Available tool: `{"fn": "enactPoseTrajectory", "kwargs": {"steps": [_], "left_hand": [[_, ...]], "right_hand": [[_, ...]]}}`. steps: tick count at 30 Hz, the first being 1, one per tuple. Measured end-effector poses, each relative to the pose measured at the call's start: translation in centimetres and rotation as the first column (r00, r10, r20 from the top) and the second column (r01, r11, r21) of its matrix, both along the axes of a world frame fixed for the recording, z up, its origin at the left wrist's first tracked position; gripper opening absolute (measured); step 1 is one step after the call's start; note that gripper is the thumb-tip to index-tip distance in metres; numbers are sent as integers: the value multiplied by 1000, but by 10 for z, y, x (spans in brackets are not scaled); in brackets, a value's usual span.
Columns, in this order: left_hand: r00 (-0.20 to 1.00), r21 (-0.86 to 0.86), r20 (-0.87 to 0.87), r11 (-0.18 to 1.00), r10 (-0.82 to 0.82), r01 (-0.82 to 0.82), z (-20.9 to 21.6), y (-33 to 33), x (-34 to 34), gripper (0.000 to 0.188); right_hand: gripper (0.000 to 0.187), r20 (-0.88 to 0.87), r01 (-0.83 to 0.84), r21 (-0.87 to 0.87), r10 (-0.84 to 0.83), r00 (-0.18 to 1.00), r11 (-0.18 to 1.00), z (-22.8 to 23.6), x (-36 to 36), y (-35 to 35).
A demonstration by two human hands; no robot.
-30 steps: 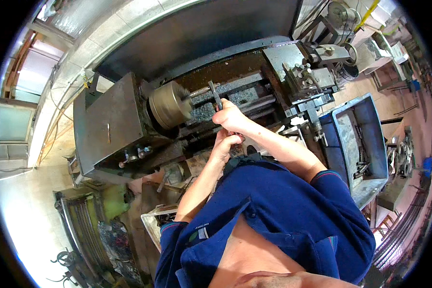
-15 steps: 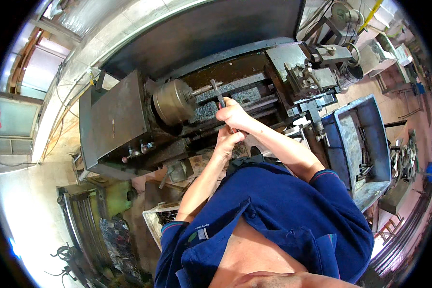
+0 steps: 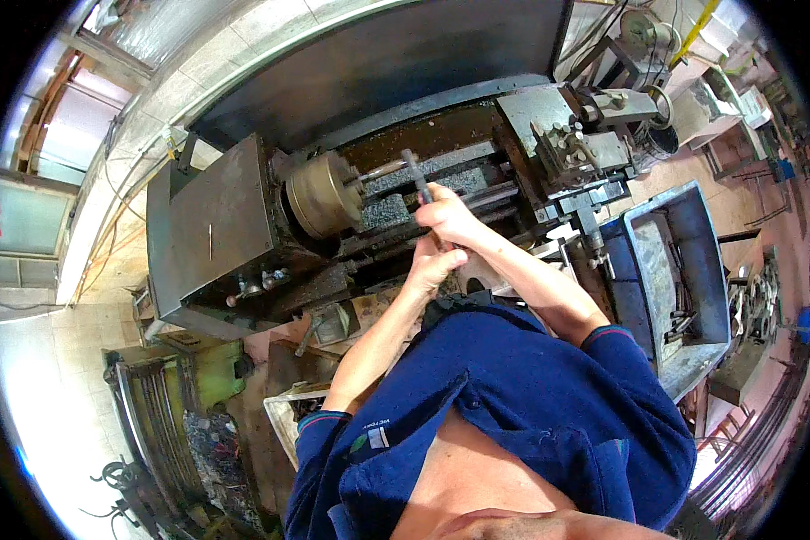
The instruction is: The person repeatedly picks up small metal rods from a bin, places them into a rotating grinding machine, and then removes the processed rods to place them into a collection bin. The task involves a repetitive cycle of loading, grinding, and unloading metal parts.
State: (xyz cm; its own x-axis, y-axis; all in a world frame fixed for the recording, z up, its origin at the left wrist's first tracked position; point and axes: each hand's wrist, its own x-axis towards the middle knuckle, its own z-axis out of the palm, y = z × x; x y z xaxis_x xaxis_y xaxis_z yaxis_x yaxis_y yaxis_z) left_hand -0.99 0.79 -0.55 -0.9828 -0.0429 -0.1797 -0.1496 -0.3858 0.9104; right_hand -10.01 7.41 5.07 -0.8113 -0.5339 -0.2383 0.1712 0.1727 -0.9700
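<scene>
A lathe chuck (image 3: 324,193) holds a thin metal rod (image 3: 382,171) that points right. My right hand (image 3: 447,218) is closed around a slim grey-and-black metal tool (image 3: 416,173), whose exact kind I cannot make out. Its far end is by the rod's free end; whether they touch I cannot tell. Nearer my body, my left hand (image 3: 436,267) is closed just below the right one. It appears to grip the tool's lower part, which the fingers mostly hide.
Metal chips (image 3: 383,211) lie on the lathe bed. The tool post (image 3: 571,153) stands to the right, the grey headstock (image 3: 220,220) with its levers to the left. A blue bin (image 3: 643,297) with metal bars is beside my right arm. A dark splash guard (image 3: 396,63) rises behind.
My right hand and the tool have shifted slightly to the right. My left hand has moved only a little and both hands stay closed.
</scene>
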Motion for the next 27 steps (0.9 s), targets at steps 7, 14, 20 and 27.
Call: {"fn": "enactPoseTrajectory", "kwargs": {"steps": [7,14,20,27], "left_hand": [[1000,23,12,999,22,-22,11,6,2,52],[1000,-15,-19,1000,-18,18,8,11,-4,46],[997,-26,83,1000,-7,9,4,0,3,51],[999,-3,21,999,-42,42,8,-2,-1,54]], "right_hand": [[19,0,12,-11,-12,1000,1000,-17,-5,0],[17,175,40,-164,-11,985,986,-11,-7,11],[21,-4,-19,8,19,1000,1000,-14,-6,-2],[18,5,35,-88,-34,999,995,-16,-5,-1]]}}
